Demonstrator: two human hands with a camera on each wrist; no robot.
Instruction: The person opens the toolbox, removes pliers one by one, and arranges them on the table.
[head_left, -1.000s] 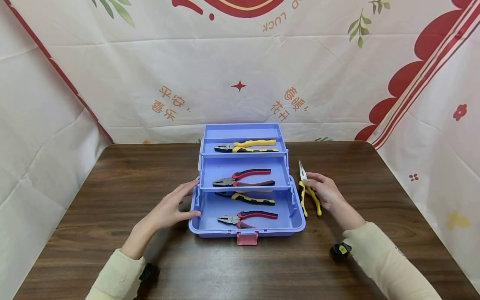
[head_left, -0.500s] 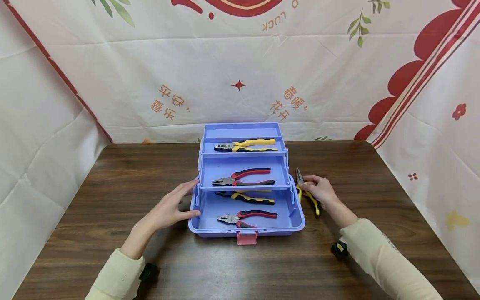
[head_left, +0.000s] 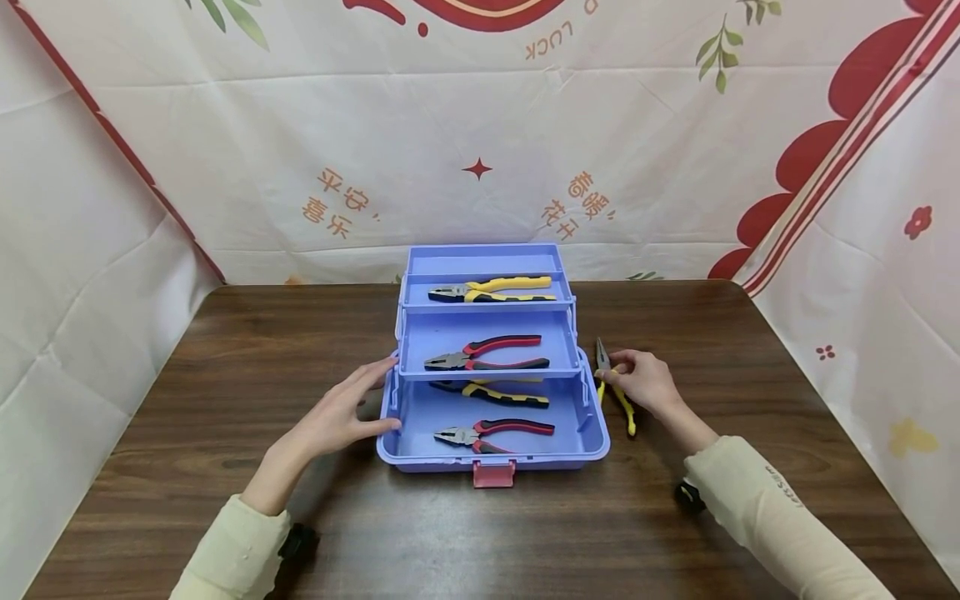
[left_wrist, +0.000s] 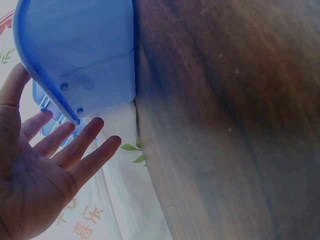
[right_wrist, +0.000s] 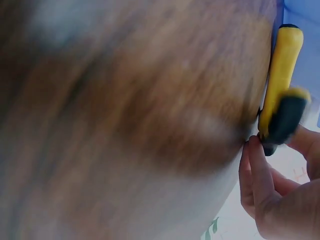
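Note:
A blue toolbox [head_left: 562, 462] stands open at the table's middle with its trays raised. My left hand [head_left: 339, 421] rests against its left side, thumb at the rim; in the left wrist view its fingers [left_wrist: 82, 145] are spread, relaxed. Just right of the box, my right hand [head_left: 643, 385] pinches yellow-handled needle-nose pliers [head_left: 622, 406] near the pivot, nose pointing away from me. In the right wrist view the fingertips [right_wrist: 256, 150] meet the pliers [right_wrist: 281, 70] low by the tabletop. Part of the left handle is hidden by the fingers.
Yellow-and-black pliers [head_left: 510, 285] lie in the upper tray and red-and-black pliers [head_left: 498, 342] in the lower one. The bottom holds another red-and-black pair [head_left: 517, 427] and a yellow-and-black pair [head_left: 510, 398], partly under the tray. A pink latch [head_left: 493, 475] hangs in front. A printed cloth [head_left: 480, 125] stands behind the table.
The needle-nose pliers have shifted a little toward me, and my right fingers now cover their pivot and part of a handle. The left hand stays on the toolbox.

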